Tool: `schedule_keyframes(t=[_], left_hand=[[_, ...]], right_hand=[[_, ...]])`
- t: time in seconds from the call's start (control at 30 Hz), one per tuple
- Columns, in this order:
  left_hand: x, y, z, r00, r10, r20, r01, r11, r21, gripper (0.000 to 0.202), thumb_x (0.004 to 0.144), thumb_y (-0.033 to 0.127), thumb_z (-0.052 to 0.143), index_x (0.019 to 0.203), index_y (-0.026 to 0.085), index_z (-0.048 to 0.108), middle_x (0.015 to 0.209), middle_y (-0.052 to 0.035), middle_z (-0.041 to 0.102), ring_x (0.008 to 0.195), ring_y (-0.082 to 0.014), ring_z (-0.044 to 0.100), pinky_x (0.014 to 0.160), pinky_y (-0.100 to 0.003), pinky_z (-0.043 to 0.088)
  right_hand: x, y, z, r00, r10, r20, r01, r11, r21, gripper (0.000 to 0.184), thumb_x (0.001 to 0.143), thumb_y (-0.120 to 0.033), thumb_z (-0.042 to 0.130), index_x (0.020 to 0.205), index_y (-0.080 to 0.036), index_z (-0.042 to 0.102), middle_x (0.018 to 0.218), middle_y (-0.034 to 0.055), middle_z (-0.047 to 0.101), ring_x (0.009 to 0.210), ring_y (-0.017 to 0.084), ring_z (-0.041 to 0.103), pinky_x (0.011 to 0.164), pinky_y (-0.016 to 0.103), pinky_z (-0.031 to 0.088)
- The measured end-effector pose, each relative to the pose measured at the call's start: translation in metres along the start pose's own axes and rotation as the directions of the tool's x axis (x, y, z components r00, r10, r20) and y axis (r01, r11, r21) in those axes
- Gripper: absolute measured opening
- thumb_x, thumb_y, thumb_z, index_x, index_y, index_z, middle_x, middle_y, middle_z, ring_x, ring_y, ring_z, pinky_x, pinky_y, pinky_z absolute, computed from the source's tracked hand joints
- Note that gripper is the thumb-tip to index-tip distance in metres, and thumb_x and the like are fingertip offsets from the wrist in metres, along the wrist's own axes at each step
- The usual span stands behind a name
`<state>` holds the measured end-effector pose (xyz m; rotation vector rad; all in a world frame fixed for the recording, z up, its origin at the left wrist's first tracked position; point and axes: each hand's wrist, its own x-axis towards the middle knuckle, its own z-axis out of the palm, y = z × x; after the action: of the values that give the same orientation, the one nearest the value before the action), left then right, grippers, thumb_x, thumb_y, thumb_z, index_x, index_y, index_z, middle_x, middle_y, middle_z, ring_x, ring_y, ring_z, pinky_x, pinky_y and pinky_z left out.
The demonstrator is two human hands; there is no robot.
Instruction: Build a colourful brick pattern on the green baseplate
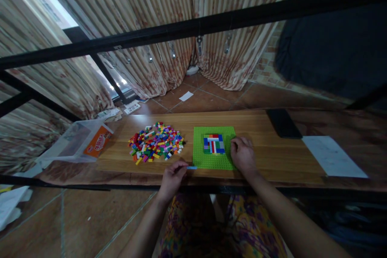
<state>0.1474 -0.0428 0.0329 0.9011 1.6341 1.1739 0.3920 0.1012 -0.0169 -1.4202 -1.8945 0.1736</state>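
My left hand (pixel 173 178) pinches a slim light-blue brick (pixel 191 167) just over the front left corner of a green studded baseplate (pixel 198 135). On that plate stands a small block of multicoloured bricks (pixel 214 145), with blue, white, red and green pieces showing. Fingers curled, my right hand (pixel 243 154) rests at the plate's right edge; whether anything is inside it is hidden. Left of the plate lies a loose pile of toy bricks (pixel 157 143) in many colours.
A clear plastic box (pixel 71 139) with an orange label sits at the table's left end. On the right lie a black flat device (pixel 283 123) and a white paper sheet (pixel 334 156). A dark metal rail (pixel 169 30) crosses beyond the wooden board (pixel 242 119).
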Motion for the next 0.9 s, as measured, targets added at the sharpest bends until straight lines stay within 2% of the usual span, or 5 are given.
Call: schedule_keyframes(t=[0.17, 0.27, 0.57, 0.73, 0.9], left_hand=[[0.0, -0.006, 0.004, 1.0, -0.009, 0.004, 0.009, 1.0, 0.024, 0.019, 0.076, 0.032, 0.061, 0.084, 0.018, 0.068, 0.064, 0.0011, 0.06, 0.059, -0.0117, 0.055, 0.057, -0.022, 0.043], [0.003, -0.009, 0.007, 1.0, 0.015, 0.013, -0.016, 0.998, 0.066, 0.02, 0.078, 0.033, 0.059, 0.086, 0.017, 0.069, 0.071, -0.0012, 0.065, 0.067, -0.0145, 0.061, 0.065, -0.025, 0.048], [0.012, 0.0, 0.008, 0.982, 0.188, 0.034, -0.185, 0.898, 0.4, 0.014, 0.078, 0.023, 0.059, 0.085, 0.02, 0.07, 0.087, -0.0031, 0.07, 0.083, -0.0174, 0.065, 0.08, -0.03, 0.048], [0.014, -0.003, 0.009, 0.983, 0.183, 0.011, -0.173, 0.904, 0.392, 0.011, 0.076, 0.022, 0.061, 0.081, 0.019, 0.07, 0.081, -0.0021, 0.07, 0.078, -0.0171, 0.064, 0.076, -0.03, 0.049], [0.015, -0.007, 0.012, 0.988, 0.156, -0.017, -0.142, 0.934, 0.327, 0.016, 0.074, 0.018, 0.061, 0.087, 0.019, 0.07, 0.086, -0.0026, 0.071, 0.082, -0.0178, 0.066, 0.079, -0.03, 0.05]], right_hand=[[0.0, -0.001, -0.001, 1.0, -0.015, -0.009, 0.014, 1.0, -0.009, 0.019, 0.086, -0.02, 0.044, 0.082, -0.02, 0.063, 0.087, 0.0094, 0.062, 0.087, 0.024, 0.052, 0.082, 0.038, 0.043], [0.0, 0.0, 0.0, 1.0, -0.017, -0.009, 0.017, 1.0, -0.027, 0.018, 0.085, -0.019, 0.045, 0.082, -0.019, 0.063, 0.087, 0.0094, 0.062, 0.087, 0.024, 0.052, 0.082, 0.037, 0.043], [-0.001, 0.0, 0.0, 1.0, -0.002, -0.002, 0.002, 1.0, -0.014, 0.018, 0.083, -0.017, 0.046, 0.084, -0.019, 0.064, 0.089, 0.0097, 0.062, 0.089, 0.024, 0.051, 0.084, 0.037, 0.043], [0.0, -0.001, -0.001, 1.0, 0.002, -0.001, -0.002, 1.0, -0.019, 0.018, 0.084, -0.018, 0.046, 0.083, -0.018, 0.064, 0.088, 0.0099, 0.062, 0.089, 0.024, 0.051, 0.083, 0.037, 0.043], [0.0, -0.002, -0.002, 1.0, -0.003, -0.001, 0.003, 1.0, -0.026, 0.017, 0.084, -0.018, 0.046, 0.082, -0.018, 0.064, 0.088, 0.0098, 0.063, 0.088, 0.024, 0.051, 0.083, 0.036, 0.043]])
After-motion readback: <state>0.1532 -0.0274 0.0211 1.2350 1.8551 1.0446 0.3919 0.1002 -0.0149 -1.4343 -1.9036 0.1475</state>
